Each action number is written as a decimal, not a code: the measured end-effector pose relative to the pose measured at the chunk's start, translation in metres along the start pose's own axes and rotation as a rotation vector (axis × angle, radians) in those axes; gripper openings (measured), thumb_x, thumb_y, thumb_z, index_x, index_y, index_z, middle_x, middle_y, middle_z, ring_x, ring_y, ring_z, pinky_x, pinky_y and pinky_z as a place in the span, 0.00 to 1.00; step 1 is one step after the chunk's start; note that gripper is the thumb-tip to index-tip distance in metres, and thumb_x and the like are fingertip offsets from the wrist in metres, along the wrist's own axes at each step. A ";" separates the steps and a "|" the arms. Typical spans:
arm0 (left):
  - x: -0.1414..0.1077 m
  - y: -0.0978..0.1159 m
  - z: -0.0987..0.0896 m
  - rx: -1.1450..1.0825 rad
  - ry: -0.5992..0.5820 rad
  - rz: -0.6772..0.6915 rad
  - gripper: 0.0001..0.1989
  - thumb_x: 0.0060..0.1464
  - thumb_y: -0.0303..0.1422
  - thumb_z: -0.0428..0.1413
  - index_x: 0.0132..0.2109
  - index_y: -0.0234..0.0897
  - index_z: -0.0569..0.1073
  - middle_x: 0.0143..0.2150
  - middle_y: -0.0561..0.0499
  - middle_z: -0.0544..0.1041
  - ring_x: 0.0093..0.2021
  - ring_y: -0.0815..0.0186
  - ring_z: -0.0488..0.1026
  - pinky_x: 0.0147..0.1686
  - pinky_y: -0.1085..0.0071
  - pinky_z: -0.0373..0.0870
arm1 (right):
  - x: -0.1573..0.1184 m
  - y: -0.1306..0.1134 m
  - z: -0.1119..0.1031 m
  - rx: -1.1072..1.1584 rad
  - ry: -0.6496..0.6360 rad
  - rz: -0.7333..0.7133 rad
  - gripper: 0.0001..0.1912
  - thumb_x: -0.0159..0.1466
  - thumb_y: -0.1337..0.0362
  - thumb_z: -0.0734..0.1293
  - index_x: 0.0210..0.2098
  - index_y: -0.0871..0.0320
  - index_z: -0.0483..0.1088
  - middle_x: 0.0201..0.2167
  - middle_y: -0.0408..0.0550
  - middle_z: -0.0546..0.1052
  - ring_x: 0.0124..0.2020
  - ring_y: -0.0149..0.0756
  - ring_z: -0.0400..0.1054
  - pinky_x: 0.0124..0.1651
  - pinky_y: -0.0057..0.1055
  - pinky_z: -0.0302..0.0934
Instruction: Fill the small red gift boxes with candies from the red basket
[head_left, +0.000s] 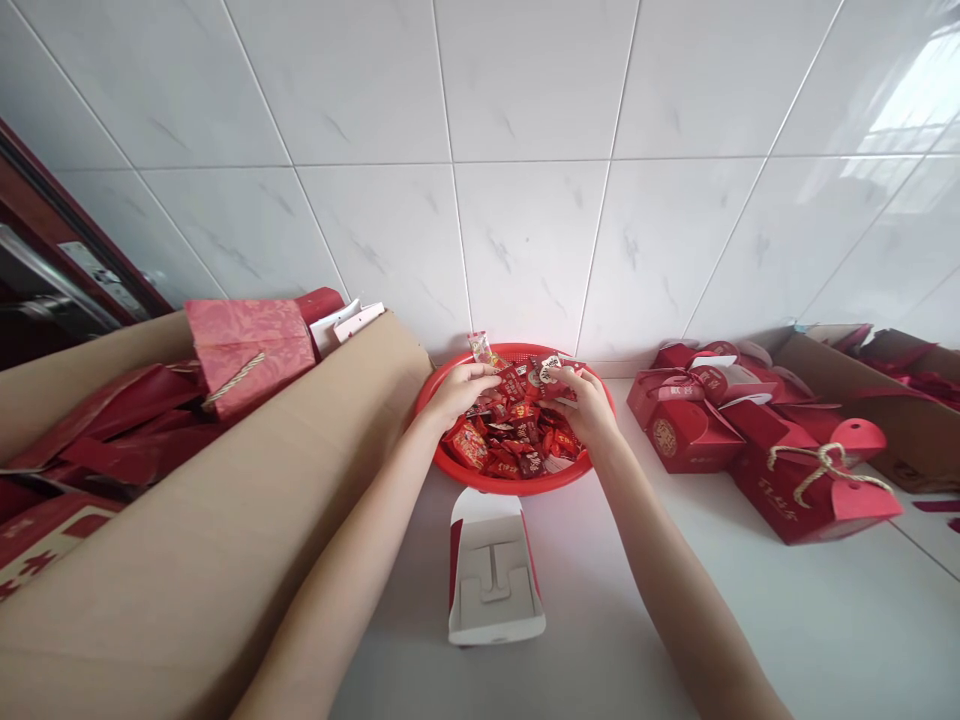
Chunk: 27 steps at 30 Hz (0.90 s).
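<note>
A red plastic basket (487, 487) full of small wrapped candies (510, 455) stands against the tiled wall. My left hand (459, 393) is over its left side, fingers closed at the edge of a red candy packet (514, 384). Across from it, my right hand (589, 402) pinches wrapped candies, one with a white pattern (550, 368), above the pile. Some fingertips are hidden among the wrappers. Just in front of the basket lies an open paper box (491, 620), white inside and red outside, with a folded-tab bottom and no candy in it.
To the left, a large cardboard carton (300, 480) holds red paper boxes and bags (251, 350). Several closed red gift boxes (814, 490), one with a rope handle, stand at the right. Behind them is another cardboard carton (892, 430). White wall tiles (525, 240) rise behind the basket.
</note>
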<state>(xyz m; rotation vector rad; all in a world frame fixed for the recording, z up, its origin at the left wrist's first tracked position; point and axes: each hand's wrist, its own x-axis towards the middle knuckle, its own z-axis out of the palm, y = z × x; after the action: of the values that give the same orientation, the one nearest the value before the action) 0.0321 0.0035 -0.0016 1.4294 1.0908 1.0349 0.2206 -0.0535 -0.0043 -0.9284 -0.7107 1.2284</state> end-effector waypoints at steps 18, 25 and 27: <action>-0.057 0.012 0.002 0.224 0.072 0.493 0.09 0.49 0.36 0.60 0.36 0.41 0.83 0.60 0.46 0.76 0.62 0.51 0.71 0.57 0.58 0.73 | -0.017 -0.009 0.010 0.013 -0.172 0.070 0.17 0.45 0.56 0.80 0.27 0.56 0.72 0.26 0.41 0.74 0.28 0.31 0.70 0.35 0.32 0.75; -0.064 0.017 0.008 0.159 0.142 0.381 0.13 0.48 0.42 0.64 0.36 0.37 0.79 0.44 0.45 0.81 0.50 0.54 0.77 0.47 0.62 0.77 | -0.024 -0.013 0.012 -0.015 -0.220 0.045 0.17 0.46 0.58 0.80 0.30 0.57 0.74 0.32 0.43 0.76 0.34 0.34 0.72 0.35 0.34 0.76; -0.065 0.019 0.009 0.154 0.149 0.363 0.13 0.47 0.41 0.64 0.37 0.36 0.77 0.41 0.46 0.81 0.46 0.57 0.78 0.45 0.64 0.76 | -0.025 -0.014 0.013 -0.022 -0.233 0.044 0.17 0.46 0.58 0.80 0.31 0.57 0.74 0.33 0.44 0.77 0.34 0.34 0.72 0.35 0.34 0.76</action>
<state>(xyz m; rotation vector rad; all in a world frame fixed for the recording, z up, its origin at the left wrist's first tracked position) 0.0286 -0.0628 0.0131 1.7403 1.0566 1.3548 0.2105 -0.0766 0.0151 -0.8301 -0.8924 1.3847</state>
